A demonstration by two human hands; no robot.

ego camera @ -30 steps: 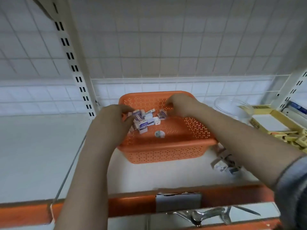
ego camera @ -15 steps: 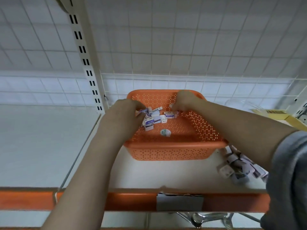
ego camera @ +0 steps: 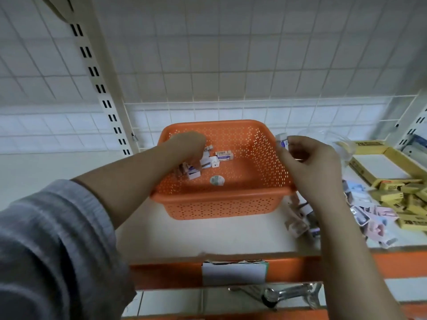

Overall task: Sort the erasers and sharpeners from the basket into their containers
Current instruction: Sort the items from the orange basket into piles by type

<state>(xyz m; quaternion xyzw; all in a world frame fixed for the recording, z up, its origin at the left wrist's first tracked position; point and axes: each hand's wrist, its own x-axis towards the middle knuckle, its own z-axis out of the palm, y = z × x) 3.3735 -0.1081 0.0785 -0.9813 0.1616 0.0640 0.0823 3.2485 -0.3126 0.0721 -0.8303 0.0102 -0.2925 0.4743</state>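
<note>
The right hand has a pinch grip on one eraser, fingers curled round it, held above the right rim of the basket and outside its wall. The left hand reaches down inside the basket at its left side, fingers bent over a cluster of erasers; whether its grip has closed on any of them cannot be told, since the fingertips are hidden. The cluster lies on the basket floor toward the left, with one sleeved eraser just to the right of it and a round sticker nearer the front wall. The orange basket stands on a white shelf. On the shelf to the right of the basket lies a loose pile of small items, partly behind the right forearm. Further right stand yellow boxes and an open yellow carton. A clear container sits behind the right hand, blurred.
</note>
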